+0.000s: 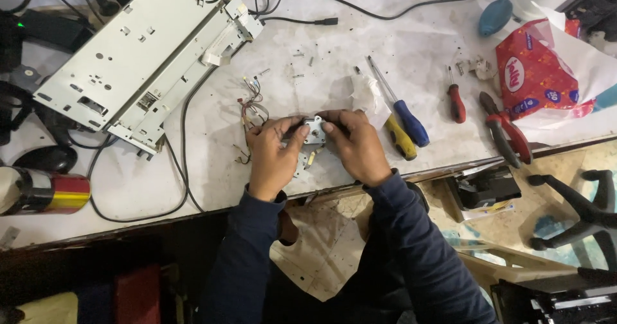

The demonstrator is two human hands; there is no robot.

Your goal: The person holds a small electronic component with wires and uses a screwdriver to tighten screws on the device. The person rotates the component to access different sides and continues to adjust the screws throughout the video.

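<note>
at the far left edge of the white workbench [398,48] a red and yellow can [48,193] lies on its side, and a black cable [180,170] loops from under the long grey metal chassis [144,51] toward the hands; a tug on that loop looks able to drag the chassis or roll the can off the edge. just right of it a bunch of thin coloured wires [252,105] trails from the work, and they seem likely to snag or pull loose if the part is turned too far. the left hand [273,160] is closed in a pinch on the left side of the small metal motor part [313,131], thumb and fingertips on it, and the right hand [357,147] grips its right side the same way, so the part sits between both hands just above the bench near its front edge. the part is a small square silver plate with a pale face and a darker body behind, partly hidden by fingers; a bracket piece shows below it. small screws [299,55] lie loose behind and could scatter if brushed. to the right, the blue screwdriver [402,109], yellow screwdriver [400,138], red screwdriver [456,99] and red pliers [508,131] lie near the edge, where a sleeve might knock them down.
</note>
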